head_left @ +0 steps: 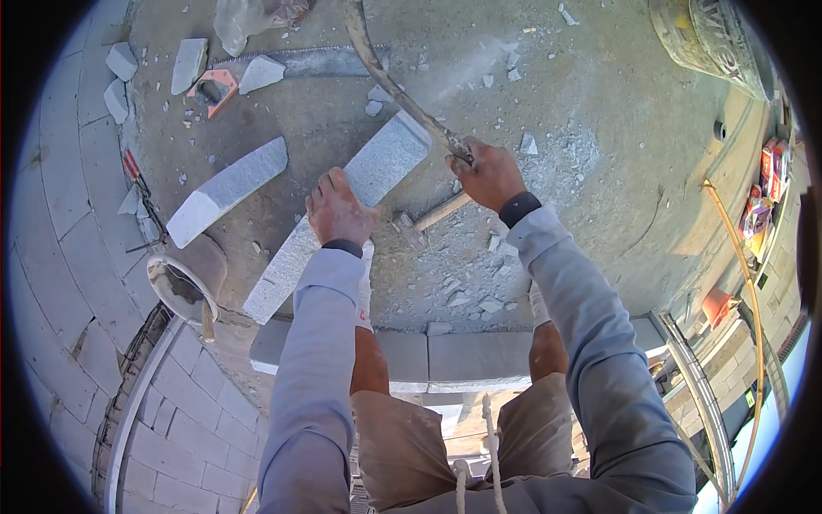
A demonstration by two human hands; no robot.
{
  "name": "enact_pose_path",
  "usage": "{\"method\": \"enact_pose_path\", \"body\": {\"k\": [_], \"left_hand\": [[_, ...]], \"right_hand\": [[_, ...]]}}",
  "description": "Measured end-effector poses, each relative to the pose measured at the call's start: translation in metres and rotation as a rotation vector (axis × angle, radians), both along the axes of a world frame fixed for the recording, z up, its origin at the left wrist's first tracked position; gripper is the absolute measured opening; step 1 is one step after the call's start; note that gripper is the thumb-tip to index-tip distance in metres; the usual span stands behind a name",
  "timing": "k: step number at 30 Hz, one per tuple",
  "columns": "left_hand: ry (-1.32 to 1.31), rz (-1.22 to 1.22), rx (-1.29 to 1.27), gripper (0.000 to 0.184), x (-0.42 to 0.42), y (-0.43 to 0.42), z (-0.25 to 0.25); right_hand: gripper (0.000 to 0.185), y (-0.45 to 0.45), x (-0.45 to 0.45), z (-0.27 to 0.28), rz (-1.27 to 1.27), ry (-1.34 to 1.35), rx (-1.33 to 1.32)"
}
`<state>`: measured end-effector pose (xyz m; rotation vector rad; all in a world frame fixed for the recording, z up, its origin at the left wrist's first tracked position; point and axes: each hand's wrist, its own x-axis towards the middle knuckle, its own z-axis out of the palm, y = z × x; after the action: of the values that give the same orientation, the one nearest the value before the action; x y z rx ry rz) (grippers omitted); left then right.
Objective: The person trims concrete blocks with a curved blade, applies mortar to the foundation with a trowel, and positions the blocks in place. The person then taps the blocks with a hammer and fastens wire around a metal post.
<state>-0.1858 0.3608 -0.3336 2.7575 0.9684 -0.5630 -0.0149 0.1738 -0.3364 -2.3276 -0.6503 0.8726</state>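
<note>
My left hand [340, 208] is closed over the upper edge of a long, pale grey stone block [390, 158] that lies diagonally on the concrete. My right hand [488, 177] grips the lower end of a long, curved grey-brown rod [396, 90], which runs up past the top of the view; whether it is stiff or flexible I cannot tell. Just below that hand a hammer [441, 211] with a wooden handle lies among stone chips. A shorter stone block [229, 190] rests to the left of the long one, apart from it.
A handsaw [300, 62] with an orange handle lies at upper left near broken stone pieces [189, 66]. A bucket [193, 278] stands at left, another bucket [715, 43] at upper right. Chips [467, 295] litter the floor by my feet. A ledge edge [479, 355] runs below.
</note>
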Motion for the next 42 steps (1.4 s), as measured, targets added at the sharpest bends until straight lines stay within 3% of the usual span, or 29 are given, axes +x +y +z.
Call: {"method": "enact_pose_path", "body": {"k": [4,7,10,13,16,19,21,24,26,27,37,40,42], "left_hand": [[0.008,0.033,-0.028,0.076,0.003,0.003,0.004],[0.051,0.049,-0.055,0.076,0.005,0.004,0.006],[0.073,0.028,-0.044,0.076,0.005,0.004,0.007],[0.013,-0.010,-0.002,0.080,0.002,0.004,0.005],[0.027,-0.005,0.020,0.080,0.003,0.003,0.002],[0.014,0.000,0.010,0.078,0.002,0.004,0.001],[0.019,0.008,-0.011,0.075,0.004,0.002,0.003],[0.011,0.022,-0.010,0.071,0.002,0.003,0.005],[-0.009,0.020,-0.009,0.069,0.003,0.002,0.005],[-0.020,0.014,-0.007,0.068,0.004,0.003,0.004],[-0.033,0.001,0.001,0.071,0.001,0.004,0.001],[-0.027,0.008,-0.004,0.072,0.002,0.005,0.004],[-0.050,-0.001,0.006,0.073,0.004,0.006,0.004]], "right_hand": [[0.026,0.030,0.021,0.075,-0.251,0.064,0.330],[0.026,0.032,0.011,0.067,-0.391,0.035,0.495],[0.026,0.000,-0.024,-0.036,0.020,-0.017,-0.158],[0.026,0.004,-0.009,-0.032,0.027,-0.015,-0.066],[0.026,0.016,0.007,0.008,0.000,-0.102,-0.048],[0.025,0.033,0.017,0.068,-0.209,-0.047,0.283],[0.024,0.036,0.012,0.077,-0.347,0.069,0.451],[0.027,0.016,-0.018,0.000,-0.210,0.078,0.153],[0.029,-0.002,-0.018,-0.064,-0.047,0.078,-0.179],[0.031,0.001,-0.011,-0.064,0.029,0.078,-0.347],[0.026,0.031,0.021,0.055,-0.335,0.138,0.345],[0.025,0.014,-0.015,-0.036,-0.147,0.040,0.089],[0.024,0.013,-0.011,-0.060,-0.011,-0.023,-0.042]]}}
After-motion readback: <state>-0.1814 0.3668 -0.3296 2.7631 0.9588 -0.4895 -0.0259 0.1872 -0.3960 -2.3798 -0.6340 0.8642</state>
